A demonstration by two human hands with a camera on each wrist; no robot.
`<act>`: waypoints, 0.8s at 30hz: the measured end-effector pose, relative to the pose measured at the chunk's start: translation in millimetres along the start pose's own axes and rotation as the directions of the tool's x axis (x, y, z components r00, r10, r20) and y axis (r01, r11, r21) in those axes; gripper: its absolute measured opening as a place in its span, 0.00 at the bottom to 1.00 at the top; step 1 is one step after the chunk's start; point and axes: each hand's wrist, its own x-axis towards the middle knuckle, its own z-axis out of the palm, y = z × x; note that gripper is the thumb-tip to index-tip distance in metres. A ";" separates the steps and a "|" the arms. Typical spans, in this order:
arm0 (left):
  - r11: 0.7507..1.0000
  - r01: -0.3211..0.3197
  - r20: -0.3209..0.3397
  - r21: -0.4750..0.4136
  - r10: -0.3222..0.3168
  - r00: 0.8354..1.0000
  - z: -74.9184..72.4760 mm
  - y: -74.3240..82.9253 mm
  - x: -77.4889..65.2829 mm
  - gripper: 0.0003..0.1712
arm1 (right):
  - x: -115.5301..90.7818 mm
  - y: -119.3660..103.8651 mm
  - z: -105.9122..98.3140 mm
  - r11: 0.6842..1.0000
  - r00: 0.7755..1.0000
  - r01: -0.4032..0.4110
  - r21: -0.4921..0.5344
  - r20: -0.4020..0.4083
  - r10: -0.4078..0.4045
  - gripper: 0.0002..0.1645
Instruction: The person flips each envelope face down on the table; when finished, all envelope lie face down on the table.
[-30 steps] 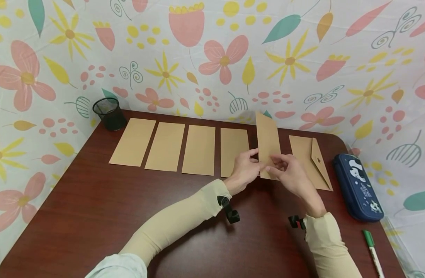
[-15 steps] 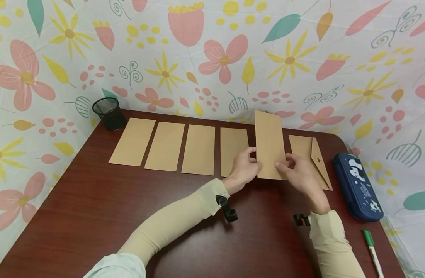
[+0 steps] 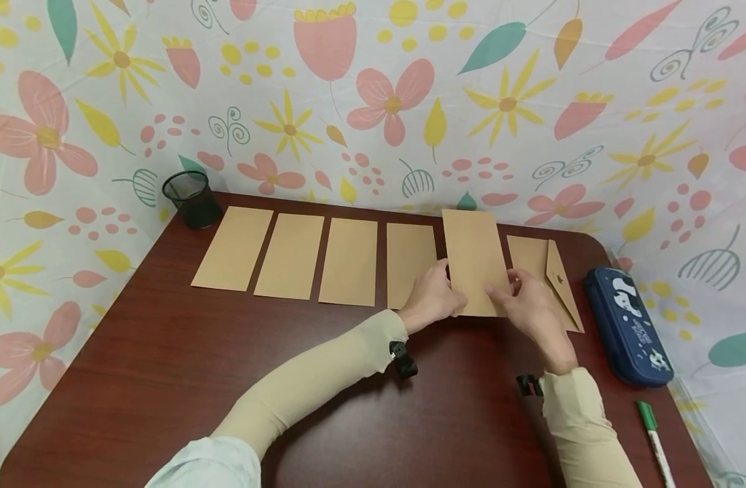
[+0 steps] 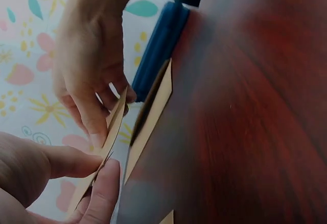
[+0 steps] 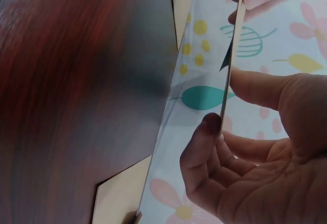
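Both hands hold a brown kraft envelope [image 3: 474, 261] by its lower side edges, its plain face toward the head camera. My left hand [image 3: 433, 295] pinches the left edge between thumb and fingers. At the right edge, my right hand [image 3: 528, 305] has its thumb on the near face and fingers behind. In the right wrist view the envelope [image 5: 235, 45] appears edge-on, above the table. A flapped envelope [image 3: 528, 261] lies just right of it, partly hidden by the right hand. Left of the held one, a plain envelope [image 3: 409, 254] lies flat, its corner behind the left hand.
Three more plain envelopes, including a middle one [image 3: 348, 261], continue the row leftward on the dark wooden table [image 3: 324, 407]. A black mesh pen cup [image 3: 192, 200] stands at the back left corner. On the right lie a blue pencil case [image 3: 629, 332] and a green-capped marker [image 3: 656, 440].
The held envelope has turned from a narrow angle to face the head camera, and its top has lowered. My right hand has shifted right, from its face to its right edge.
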 end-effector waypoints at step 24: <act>0.915 0.008 0.107 0.402 -0.056 0.993 51.5 -40.3 90.9 0.20 | 28.6 11.1 4.2 0.988 0.997 -0.044 -0.150 0.052 0.052 0.21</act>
